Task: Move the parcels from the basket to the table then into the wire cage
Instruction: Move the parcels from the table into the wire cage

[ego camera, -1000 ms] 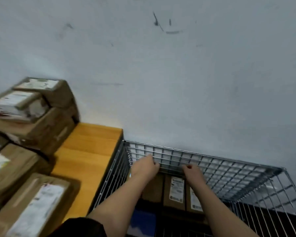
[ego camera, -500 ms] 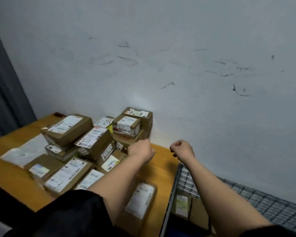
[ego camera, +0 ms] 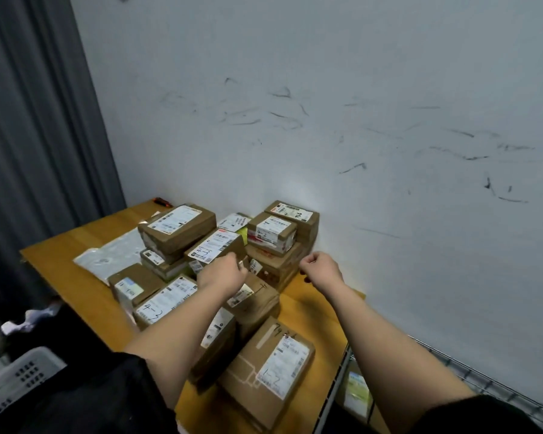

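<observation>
Scuffed white wall behind, grey pleated curtain at left. Smooth orange wood table, heaped with taped brown cardboard parcels, boxy, white labels on top; flat grey plastic mailer beside. Thin wire cage at lower right edge, one labelled parcel inside. Perforated grey plastic basket at lower left.

Left hand over the heap, fingers curled, near a labelled box, hold unclear. Right hand loosely curled, holding nothing, above the table corner.

Against half a second ago: both hands further over the heap, view swung left.
</observation>
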`<action>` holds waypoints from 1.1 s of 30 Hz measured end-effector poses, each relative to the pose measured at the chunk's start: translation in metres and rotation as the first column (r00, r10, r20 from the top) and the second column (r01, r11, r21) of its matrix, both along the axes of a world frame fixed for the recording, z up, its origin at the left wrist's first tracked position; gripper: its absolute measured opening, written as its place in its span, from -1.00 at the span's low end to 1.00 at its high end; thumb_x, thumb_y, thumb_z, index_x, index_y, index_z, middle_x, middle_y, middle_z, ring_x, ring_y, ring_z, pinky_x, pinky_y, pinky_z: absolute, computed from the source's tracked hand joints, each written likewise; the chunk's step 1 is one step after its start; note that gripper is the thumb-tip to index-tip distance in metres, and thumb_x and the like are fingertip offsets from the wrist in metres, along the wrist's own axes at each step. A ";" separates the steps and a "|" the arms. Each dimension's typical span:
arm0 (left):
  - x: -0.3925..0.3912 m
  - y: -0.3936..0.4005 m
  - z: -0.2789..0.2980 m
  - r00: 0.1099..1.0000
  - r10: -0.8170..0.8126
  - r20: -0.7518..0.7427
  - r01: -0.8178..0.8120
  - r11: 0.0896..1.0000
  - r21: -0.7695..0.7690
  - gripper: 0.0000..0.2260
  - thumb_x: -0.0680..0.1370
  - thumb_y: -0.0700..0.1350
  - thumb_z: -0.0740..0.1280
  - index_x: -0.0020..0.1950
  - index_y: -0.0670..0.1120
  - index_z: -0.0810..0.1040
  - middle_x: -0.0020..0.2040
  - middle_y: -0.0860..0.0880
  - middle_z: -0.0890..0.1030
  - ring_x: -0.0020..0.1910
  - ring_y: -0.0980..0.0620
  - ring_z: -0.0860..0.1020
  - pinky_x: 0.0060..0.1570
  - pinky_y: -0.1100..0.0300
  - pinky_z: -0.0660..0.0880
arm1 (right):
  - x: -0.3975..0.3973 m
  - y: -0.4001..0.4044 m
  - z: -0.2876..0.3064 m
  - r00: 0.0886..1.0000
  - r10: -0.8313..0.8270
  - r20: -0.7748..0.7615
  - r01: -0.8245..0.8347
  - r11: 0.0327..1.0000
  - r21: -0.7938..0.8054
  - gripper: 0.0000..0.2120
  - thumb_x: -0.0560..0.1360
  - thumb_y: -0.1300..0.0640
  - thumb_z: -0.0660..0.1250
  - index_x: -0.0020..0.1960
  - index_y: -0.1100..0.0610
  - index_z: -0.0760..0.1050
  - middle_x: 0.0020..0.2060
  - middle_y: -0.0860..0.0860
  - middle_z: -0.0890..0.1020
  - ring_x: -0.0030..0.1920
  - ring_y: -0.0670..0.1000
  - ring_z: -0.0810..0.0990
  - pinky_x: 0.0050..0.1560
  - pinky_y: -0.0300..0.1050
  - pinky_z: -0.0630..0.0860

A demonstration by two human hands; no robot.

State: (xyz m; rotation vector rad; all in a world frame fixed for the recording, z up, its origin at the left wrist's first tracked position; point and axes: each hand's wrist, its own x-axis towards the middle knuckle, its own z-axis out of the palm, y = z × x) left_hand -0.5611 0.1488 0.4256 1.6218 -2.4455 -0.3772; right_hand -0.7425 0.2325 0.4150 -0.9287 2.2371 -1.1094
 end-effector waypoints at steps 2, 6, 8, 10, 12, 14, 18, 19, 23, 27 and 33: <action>0.008 -0.006 0.001 0.999 0.026 -0.018 -0.026 1.000 0.012 -0.77 0.58 0.04 0.16 0.11 -0.06 0.45 0.03 -0.06 0.60 0.00 -0.07 0.56 -0.03 0.05 0.55 | 0.004 -0.006 -0.001 1.000 0.000 0.013 0.000 1.000 0.005 -0.90 0.47 0.12 0.29 -0.22 0.05 0.47 -0.12 0.06 0.65 -0.08 0.13 0.62 0.00 0.04 0.55; 0.025 -0.035 0.011 0.984 0.139 -0.113 -0.139 0.990 0.013 -0.64 0.55 0.06 0.23 0.28 -0.08 0.40 0.23 -0.11 0.51 0.18 -0.13 0.51 0.10 -0.02 0.51 | 0.021 -0.030 0.003 1.000 0.021 0.016 -0.022 1.000 0.021 -0.92 0.48 0.10 0.29 -0.19 0.04 0.46 -0.09 0.08 0.65 -0.04 0.14 0.62 0.06 0.08 0.57; 0.034 -0.051 0.014 0.962 0.219 -0.161 -0.214 0.976 0.044 -0.50 0.54 0.07 0.26 0.42 -0.10 0.29 0.37 -0.17 0.38 0.32 -0.18 0.40 0.23 -0.08 0.43 | 0.033 -0.046 0.009 0.999 0.039 0.022 -0.039 0.999 0.023 -0.94 0.50 0.08 0.28 -0.11 0.06 0.48 -0.07 0.08 0.65 -0.03 0.12 0.63 0.08 0.09 0.57; 0.043 -0.068 0.017 0.934 0.301 -0.190 -0.291 0.953 0.079 -0.41 0.55 0.10 0.26 0.49 -0.12 0.18 0.45 -0.19 0.26 0.40 -0.20 0.28 0.30 -0.10 0.33 | 0.047 -0.066 0.013 0.998 0.052 0.027 -0.052 0.998 0.028 -0.93 0.53 0.06 0.27 -0.11 0.04 0.46 -0.07 0.07 0.65 -0.07 0.09 0.61 0.05 0.05 0.55; 0.054 -0.088 0.019 0.904 0.365 -0.222 -0.348 0.931 0.114 -0.38 0.56 0.12 0.23 0.52 -0.11 0.11 0.49 -0.19 0.17 0.45 -0.20 0.20 0.34 -0.11 0.25 | 0.061 -0.087 0.015 0.998 0.059 0.034 -0.060 0.998 0.036 -0.85 0.54 0.06 0.28 -0.20 0.01 0.41 -0.11 0.05 0.63 -0.09 0.07 0.58 0.00 0.00 0.52; 0.068 -0.117 0.019 0.885 0.394 -0.250 -0.367 0.918 0.150 -0.34 0.56 0.14 0.22 0.54 -0.10 0.06 0.52 -0.19 0.10 0.48 -0.20 0.13 0.36 -0.13 0.21 | 0.079 -0.115 0.017 0.997 0.075 0.030 -0.076 0.996 0.053 -0.87 0.55 0.04 0.27 -0.17 0.00 0.45 -0.09 0.04 0.61 -0.01 0.09 0.59 0.06 -0.03 0.51; 0.093 -0.177 0.015 0.838 0.439 -0.325 -0.369 0.894 0.255 -0.33 0.56 0.12 0.23 0.54 -0.11 0.04 0.51 -0.19 0.12 0.47 -0.20 0.14 0.37 -0.10 0.19 | 0.113 -0.177 0.019 0.996 0.088 0.005 -0.088 0.992 0.092 -0.52 0.56 0.00 0.26 0.39 0.24 0.36 0.33 0.18 0.47 0.30 0.19 0.47 0.29 0.00 0.42; 0.099 -0.190 0.013 0.825 0.458 -0.331 -0.375 0.882 0.284 -0.33 0.56 0.12 0.24 0.54 -0.12 0.04 0.51 -0.20 0.13 0.46 -0.21 0.15 0.38 -0.09 0.19 | 0.121 -0.191 0.019 0.996 0.093 -0.004 -0.092 0.991 0.100 -0.46 0.56 -0.01 0.26 0.44 0.26 0.30 0.38 0.19 0.41 0.34 0.21 0.42 0.32 0.00 0.39; 0.118 -0.230 -0.004 0.788 0.502 -0.357 -0.369 0.848 0.380 -0.31 0.55 0.17 0.24 0.53 -0.12 0.07 0.48 -0.22 0.19 0.43 -0.24 0.21 0.37 -0.09 0.23 | 0.146 -0.236 0.012 0.996 0.089 -0.006 -0.088 0.989 0.118 -0.36 0.53 -0.07 0.27 0.48 0.23 0.22 0.44 0.17 0.32 0.39 0.23 0.35 0.37 0.06 0.35; 0.126 -0.254 -0.020 0.707 0.565 -0.425 -0.308 0.787 0.534 -0.26 0.51 0.23 0.28 0.53 -0.11 0.08 0.46 -0.22 0.22 0.40 -0.26 0.27 0.35 -0.10 0.29 | 0.155 -0.268 0.006 0.997 0.058 -0.048 -0.051 0.987 0.150 -0.31 0.51 -0.11 0.29 0.51 0.18 0.16 0.44 0.15 0.31 0.43 0.22 0.25 0.40 0.06 0.27; 0.127 -0.267 -0.038 0.577 0.624 -0.527 -0.107 0.697 0.709 -0.24 0.49 0.26 0.27 0.49 -0.14 0.07 0.38 -0.23 0.36 0.31 -0.22 0.40 0.23 -0.03 0.39 | 0.156 -0.292 0.000 0.993 -0.024 -0.116 0.044 0.982 0.181 -0.22 0.52 -0.13 0.27 0.56 0.17 0.02 0.50 0.11 0.23 0.48 0.18 0.15 0.42 0.10 0.22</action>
